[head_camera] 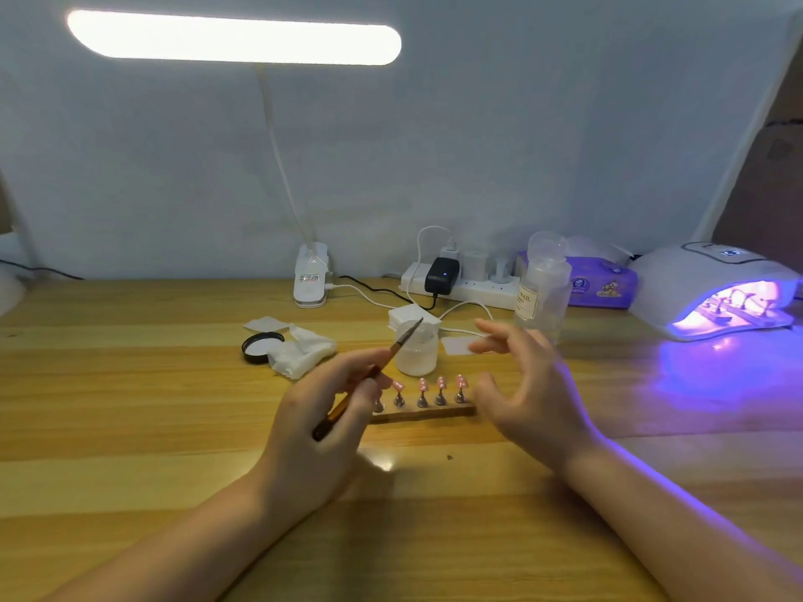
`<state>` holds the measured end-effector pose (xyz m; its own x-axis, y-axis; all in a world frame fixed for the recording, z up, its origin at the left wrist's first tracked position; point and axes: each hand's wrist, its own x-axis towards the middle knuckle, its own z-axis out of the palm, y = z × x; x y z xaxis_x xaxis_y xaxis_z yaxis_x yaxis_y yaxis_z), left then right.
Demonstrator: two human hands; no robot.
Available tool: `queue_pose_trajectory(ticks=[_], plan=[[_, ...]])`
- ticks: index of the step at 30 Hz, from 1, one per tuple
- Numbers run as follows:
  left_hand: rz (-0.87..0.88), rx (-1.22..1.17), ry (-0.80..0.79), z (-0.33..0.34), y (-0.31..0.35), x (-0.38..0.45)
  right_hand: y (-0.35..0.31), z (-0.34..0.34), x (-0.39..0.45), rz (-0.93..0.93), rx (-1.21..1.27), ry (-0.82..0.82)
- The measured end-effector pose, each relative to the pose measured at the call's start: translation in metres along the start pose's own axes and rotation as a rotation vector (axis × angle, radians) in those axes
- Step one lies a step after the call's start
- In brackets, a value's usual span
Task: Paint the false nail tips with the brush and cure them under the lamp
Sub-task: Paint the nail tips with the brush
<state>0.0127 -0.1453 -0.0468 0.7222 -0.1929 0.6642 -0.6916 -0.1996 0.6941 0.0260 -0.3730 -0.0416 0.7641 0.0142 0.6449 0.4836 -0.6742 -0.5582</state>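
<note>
- Head view: wooden table [130, 384], both bare hands over its middle.
- Left hand [321, 423] closed around brush [373, 371]; bristle end points up and away, toward small jar [416, 349].
- Right hand [525, 384] empty, fingers spread loosely, just right of the holder.
- Pink nail tips [430, 386] stand in a row on wooden strip [423, 414], between the hands.
- Curing lamp [717, 288] far right, glowing violet; second row of tips inside.

On the table [130, 427], the jar [416, 349] stands just behind the nail-tip stand [423, 411]; its lid [262, 347] lies left of the jar, the curing lamp [717, 293] far right (another stand inside), the power strip [465, 286] behind.
</note>
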Motion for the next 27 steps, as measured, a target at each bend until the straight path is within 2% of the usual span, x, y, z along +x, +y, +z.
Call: queue_pose_trajectory(ticks=[5, 9, 15, 22, 27], plan=[[-0.109, -0.073, 0.05, -0.003, -0.004, 0.001, 0.022, -0.007, 0.007, 0.157, -0.157, -0.272], [-0.145, -0.106, 0.07, -0.006, -0.005, 0.003, 0.027, -0.006, 0.009, 0.132, -0.214, -0.411], [-0.152, -0.089, 0.154, -0.007, -0.004, 0.008, 0.027, -0.003, 0.009, 0.083, -0.198, -0.369], [-0.195, -0.15, 0.145, -0.011, 0.0, 0.019, 0.028, 0.002, 0.005, 0.058, -0.161, -0.296], [-0.168, -0.036, 0.16, -0.017, 0.013, 0.052, 0.026, 0.005, 0.005, 0.053, -0.162, -0.284]])
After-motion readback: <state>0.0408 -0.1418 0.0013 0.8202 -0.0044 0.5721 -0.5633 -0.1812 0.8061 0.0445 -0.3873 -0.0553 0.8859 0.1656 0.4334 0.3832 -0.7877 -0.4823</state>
